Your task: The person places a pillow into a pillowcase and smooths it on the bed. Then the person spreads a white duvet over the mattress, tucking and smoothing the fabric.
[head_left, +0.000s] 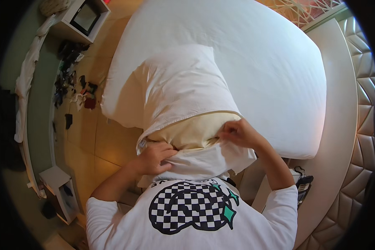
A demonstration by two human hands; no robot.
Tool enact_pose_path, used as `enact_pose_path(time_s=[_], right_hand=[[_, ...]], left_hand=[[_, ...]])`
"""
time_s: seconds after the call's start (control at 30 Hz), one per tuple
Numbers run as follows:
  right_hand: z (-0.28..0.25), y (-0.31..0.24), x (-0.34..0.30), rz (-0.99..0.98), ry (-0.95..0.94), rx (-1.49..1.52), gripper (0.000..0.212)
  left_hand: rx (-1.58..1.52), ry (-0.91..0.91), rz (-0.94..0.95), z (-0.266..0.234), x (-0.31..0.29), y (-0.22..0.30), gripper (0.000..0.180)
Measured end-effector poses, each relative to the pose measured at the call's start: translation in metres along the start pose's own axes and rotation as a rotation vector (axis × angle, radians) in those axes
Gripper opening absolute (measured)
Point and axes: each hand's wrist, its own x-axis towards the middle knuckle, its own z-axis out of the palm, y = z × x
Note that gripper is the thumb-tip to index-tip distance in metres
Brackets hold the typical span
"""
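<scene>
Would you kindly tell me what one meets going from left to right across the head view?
Small white cabinet, left hand, cream pillow, right hand, quilted wall panel.

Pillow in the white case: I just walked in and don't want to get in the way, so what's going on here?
A person has both hands at the open end of a white pillowcase. The left hand is at the left of the opening, the right hand at the right. A pale yellow pillow shows between them. The case's far end lies on the white-covered bed.
</scene>
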Motion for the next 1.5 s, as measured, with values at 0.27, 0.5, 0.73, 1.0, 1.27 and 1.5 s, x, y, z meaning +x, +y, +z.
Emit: enact_pose_path(time_s=[0.27, 0.5, 0.73, 1.0, 1.27, 1.5], right_hand=[[0.027, -0.042, 0.060, -0.272, 0.571, -0.222, 0.034], [0.029, 0.122, 0.019, -0.001, 0.735, -0.727, 0.030], [0.102, 0.163, -0.086, 0.376, 1.304, -0.611, 0.037], [0.147, 0.122, -0.057, 0.756, 1.141, -0.099, 0.034], [0.129, 0.161, -0.065, 0.521, 1.340, 0.033, 0.020], [0.059, 0.131, -0.046, 0.208, 1.375, 0.005, 0.019]], left_hand=[[-0.248, -0.464, -0.170, 0.057, 0.094, -0.014, 0.043], [0.006, -0.441, -0.257, 0.182, 0.116, -0.057, 0.031], [0.044, -0.051, 0.128, 0.116, 0.134, -0.042, 0.024], [0.667, -0.492, 0.221, 0.067, 0.299, -0.065, 0.099], [0.781, -0.797, -0.227, 0.091, 0.338, -0.090, 0.070], [0.501, -0.334, -0.613, 0.027, 0.302, -0.050, 0.038]])
